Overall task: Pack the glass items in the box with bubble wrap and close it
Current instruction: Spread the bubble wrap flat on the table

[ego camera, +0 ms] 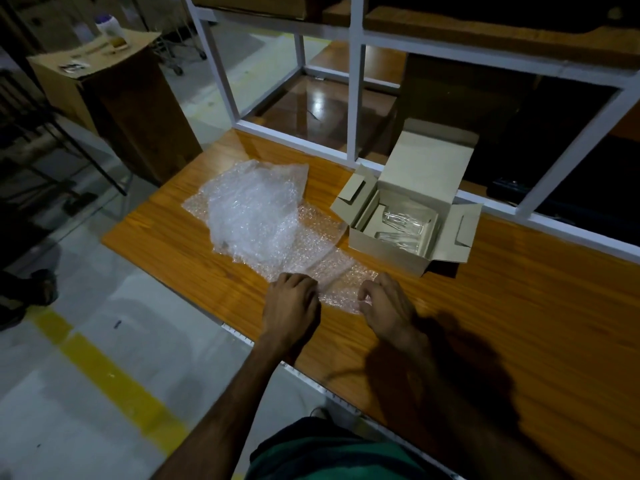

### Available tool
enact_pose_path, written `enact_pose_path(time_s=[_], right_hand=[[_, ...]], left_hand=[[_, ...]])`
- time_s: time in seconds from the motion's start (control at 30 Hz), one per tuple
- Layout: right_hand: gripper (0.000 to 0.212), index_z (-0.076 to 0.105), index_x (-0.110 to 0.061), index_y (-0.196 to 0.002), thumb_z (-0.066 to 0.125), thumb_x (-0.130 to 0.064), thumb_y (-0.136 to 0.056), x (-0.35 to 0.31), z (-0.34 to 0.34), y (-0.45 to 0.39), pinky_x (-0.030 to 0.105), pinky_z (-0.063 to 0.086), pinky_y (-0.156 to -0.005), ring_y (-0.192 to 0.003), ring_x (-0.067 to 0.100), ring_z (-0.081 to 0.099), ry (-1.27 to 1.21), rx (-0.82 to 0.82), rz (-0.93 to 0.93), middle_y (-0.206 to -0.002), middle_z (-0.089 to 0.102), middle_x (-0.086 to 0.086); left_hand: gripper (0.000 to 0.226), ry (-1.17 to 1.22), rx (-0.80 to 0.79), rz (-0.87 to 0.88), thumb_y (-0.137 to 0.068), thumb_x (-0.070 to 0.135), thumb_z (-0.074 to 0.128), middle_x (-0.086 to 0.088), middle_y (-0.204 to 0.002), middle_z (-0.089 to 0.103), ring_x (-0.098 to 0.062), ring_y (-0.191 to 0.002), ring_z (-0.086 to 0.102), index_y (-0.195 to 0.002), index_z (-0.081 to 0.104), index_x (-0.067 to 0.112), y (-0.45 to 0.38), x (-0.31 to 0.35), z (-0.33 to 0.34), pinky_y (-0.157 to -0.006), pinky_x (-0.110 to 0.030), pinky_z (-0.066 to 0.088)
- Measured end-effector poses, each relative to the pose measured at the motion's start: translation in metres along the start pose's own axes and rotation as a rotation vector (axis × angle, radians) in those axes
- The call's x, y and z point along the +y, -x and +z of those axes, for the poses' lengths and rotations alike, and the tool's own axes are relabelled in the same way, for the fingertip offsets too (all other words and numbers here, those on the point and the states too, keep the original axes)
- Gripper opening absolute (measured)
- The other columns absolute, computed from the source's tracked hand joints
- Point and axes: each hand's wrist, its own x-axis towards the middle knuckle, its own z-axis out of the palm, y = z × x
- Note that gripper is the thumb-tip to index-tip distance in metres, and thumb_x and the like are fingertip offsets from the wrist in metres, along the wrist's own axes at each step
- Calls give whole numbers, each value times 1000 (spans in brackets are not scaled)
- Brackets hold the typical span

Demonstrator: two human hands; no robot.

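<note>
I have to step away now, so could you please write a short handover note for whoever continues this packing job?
Left hand and right hand: each pinching the near edge of the flat bubble wrap sheet on the table.
A crumpled bubble wrap heap lies on the sheet's far end.
The box stands open to the right, with clear glass items inside.
Left: finish wrapping, cushion the glass, close the flaps.

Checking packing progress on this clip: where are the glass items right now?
In the head view, the glass items lie inside the open cardboard box on the table's right part, just right of the bubble wrap.
</note>
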Motion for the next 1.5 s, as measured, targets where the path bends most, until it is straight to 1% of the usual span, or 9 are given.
enact_pose_path(time_s=[0.33, 0.5, 0.6, 0.73, 0.87, 1.07, 1.23, 1.4, 1.5], right_hand=[[23, 62, -42, -121, 65, -50, -99, -31, -14, -12, 45, 59, -92, -107, 11, 65, -501, 0, 66, -116, 65, -18], [77, 50, -48, -128, 60, -95, -67, -50, -13, -28, 56, 63, -86, -101, 19, 73, -774, -43, 222, -121, 66, -16], [31, 56, -42, -115, 72, -50, -89, -55, -12, -29, 54, 65, -79, -88, 18, 75, -779, -2, 258, -105, 70, -11], [31, 59, -35, -120, 75, -25, -94, -57, -7, -28, 51, 67, -72, -76, 16, 77, -809, 9, 309, -100, 71, -9], [42, 52, -37, -124, 77, -26, -93, -50, 2, -29, 53, 66, -76, -86, 20, 74, -726, 31, 345, -106, 63, -9], [49, 46, -36, -135, 70, -51, -95, -63, -15, -22, 50, 60, -86, -111, 22, 62, -494, 254, 248, -131, 57, -3], [51, 68, -24, -113, 55, -71, -98, -97, -56, -19, 39, 58, -76, -94, 19, 76, -1225, -261, 356, -106, 78, -3], [34, 66, -11, -128, 74, -23, -98, -96, -62, -18, 49, 64, -93, -105, 32, 76, -1458, -244, 355, -118, 76, 15], [31, 65, -9, -131, 69, -9, -100, -80, -62, -13, 38, 64, -73, -96, 27, 75, -1554, -233, 317, -116, 75, 14]], left_hand=[[25, 155, 236, 71, -103, 25, 53, 0, -108, 76, -19, -99, 64, -103, 76, 15, -10, 7, -20, -87, -37, 48], [27, 195, 281, 89, -96, 36, 60, 1, -123, 71, -22, -120, 54, -103, 80, 19, 4, 24, -23, -91, -41, 47], [27, 133, 248, -23, -96, 41, 61, -5, -143, 60, -29, -136, 44, -106, 81, 25, 3, 23, -21, -101, -47, 43], [36, -89, 45, -149, -97, 36, 68, -14, -166, 36, -38, -154, 25, -133, 70, 31, -15, 5, -14, -115, -59, 33], [28, -108, 45, -147, -100, 32, 66, -4, -145, 62, -28, -137, 47, -127, 71, 25, -24, -5, -18, -110, -50, 40], [18, 130, 508, -122, -97, 8, 69, -9, -110, 72, -26, -100, 58, -113, 77, 8, -30, 1, -51, -76, -33, 44], [15, 165, 674, 42, -94, 3, 73, -17, -105, 71, -30, -97, 61, -108, 76, -2, -15, 31, -56, -81, -28, 43], [22, 145, 689, 166, -98, 13, 66, -18, -109, 70, -30, -101, 59, -108, 76, -3, 12, 42, -41, -82, -35, 47], [36, 126, 618, 122, -85, 2, 71, -18, -121, 68, -30, -113, 55, -120, 73, -1, 19, 36, -32, -90, -39, 49]])
